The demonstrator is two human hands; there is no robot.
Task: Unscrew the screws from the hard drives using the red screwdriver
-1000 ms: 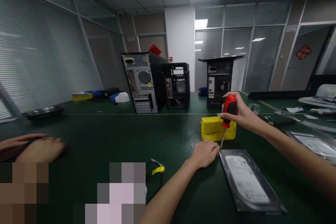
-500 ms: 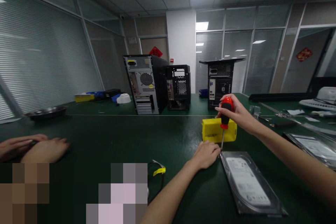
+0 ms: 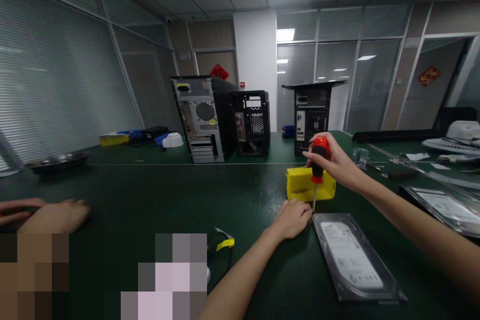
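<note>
My right hand (image 3: 333,160) is closed around the red-and-black handle of a screwdriver (image 3: 318,162), held upright. The metal shaft points down and its tip meets the far left corner of a hard drive (image 3: 348,255). That drive lies flat on the green table, its white label facing up. My left hand (image 3: 292,219) rests beside that same corner, fingers bent and pressed together close to the tip. Whatever those fingers pinch is too small or hidden to see. Just behind both hands stands a yellow box (image 3: 300,185).
Computer cases (image 3: 202,120) stand at the back, another (image 3: 311,115) behind my right hand. A second hard drive (image 3: 442,205) lies at right. Cables with a yellow tag (image 3: 225,244) are left of my forearm. Another person's hands (image 3: 56,215) are at far left, near a dark tray (image 3: 56,161).
The view has shifted slightly, so everything sits a little further left and higher. Both hands and the screwdriver keep their places at the drive's corner. The other person's hands moved a little.
</note>
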